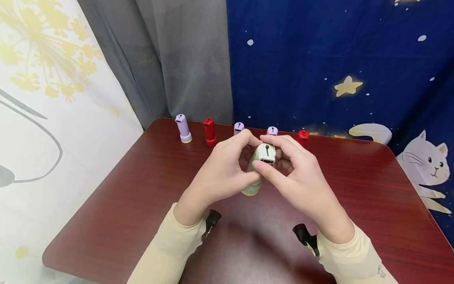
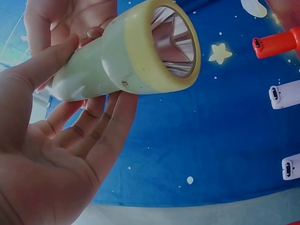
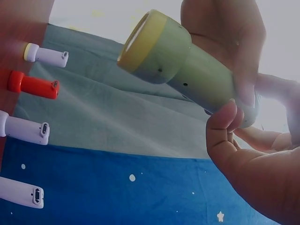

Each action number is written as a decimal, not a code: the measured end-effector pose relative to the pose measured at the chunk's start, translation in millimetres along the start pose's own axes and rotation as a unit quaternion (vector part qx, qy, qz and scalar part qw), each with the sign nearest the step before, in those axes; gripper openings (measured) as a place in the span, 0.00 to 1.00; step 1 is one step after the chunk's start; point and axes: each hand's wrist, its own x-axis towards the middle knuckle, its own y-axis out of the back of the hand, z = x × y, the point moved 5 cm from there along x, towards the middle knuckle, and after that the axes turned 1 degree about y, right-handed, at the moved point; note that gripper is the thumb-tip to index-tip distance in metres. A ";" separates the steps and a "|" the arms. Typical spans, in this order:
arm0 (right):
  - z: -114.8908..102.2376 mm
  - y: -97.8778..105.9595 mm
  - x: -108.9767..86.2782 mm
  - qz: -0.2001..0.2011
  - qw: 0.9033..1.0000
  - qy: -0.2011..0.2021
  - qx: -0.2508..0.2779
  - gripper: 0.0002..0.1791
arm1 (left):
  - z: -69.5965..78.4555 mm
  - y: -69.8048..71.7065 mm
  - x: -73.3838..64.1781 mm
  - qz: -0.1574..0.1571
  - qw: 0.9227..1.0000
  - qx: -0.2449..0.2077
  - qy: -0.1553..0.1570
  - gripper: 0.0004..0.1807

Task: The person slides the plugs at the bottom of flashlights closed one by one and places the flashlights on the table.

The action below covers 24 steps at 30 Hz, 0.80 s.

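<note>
Both hands hold a pale green flashlight (image 1: 251, 190) with a yellow rim, raised over the table. Its reflector points down in the head view, and the slotted tail end faces up. Thumb and fingers of my left hand (image 1: 224, 167) curl round the body from the left; the left wrist view shows the thumb on one side of the flashlight (image 2: 89, 70) and the fingers on the other. My right hand (image 1: 301, 175) grips the tail end, its thumb beside the slot. Between the hands, part of the barrel is hidden in the head view.
Along the far edge of the reddish-brown table (image 1: 142, 205) stand a lavender flashlight (image 1: 183, 128), a red flashlight (image 1: 210, 132), two more lavender ones, partly behind the hands, and another red flashlight (image 1: 303, 136). Grey curtain (image 1: 195, 59) and blue starry cloth (image 1: 301, 79) hang behind.
</note>
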 end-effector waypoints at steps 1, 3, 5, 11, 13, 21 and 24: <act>0.3 0.1 0.2 -0.001 1.000 -0.001 -0.003 0.29 | -0.3 -0.6 0.1 -0.004 1.000 0.000 0.005 0.21; 0.9 0.5 0.9 -0.004 1.000 -0.001 -0.013 0.28 | -1.7 -1.9 0.6 -0.010 1.000 0.001 0.012 0.21; 1.4 1.6 1.9 -0.009 1.000 0.001 -0.021 0.28 | -2.5 -2.9 0.9 -0.014 1.000 0.005 0.013 0.22; 4.2 10.0 5.7 -0.025 0.999 -0.007 -0.022 0.27 | -4.3 -5.9 1.9 -0.027 1.000 -0.005 0.005 0.24; 6.7 16.2 7.5 -0.019 0.999 -0.006 -0.034 0.26 | -4.7 -5.3 2.4 -0.023 1.000 -0.016 0.003 0.25; 29.9 64.5 15.0 0.059 0.984 0.004 -0.171 0.22 | -5.5 6.7 1.0 0.025 0.999 -0.020 0.012 0.21; 43.0 85.2 16.8 0.088 0.972 -0.011 -0.216 0.22 | -5.5 9.3 0.9 0.033 0.999 -0.012 0.007 0.19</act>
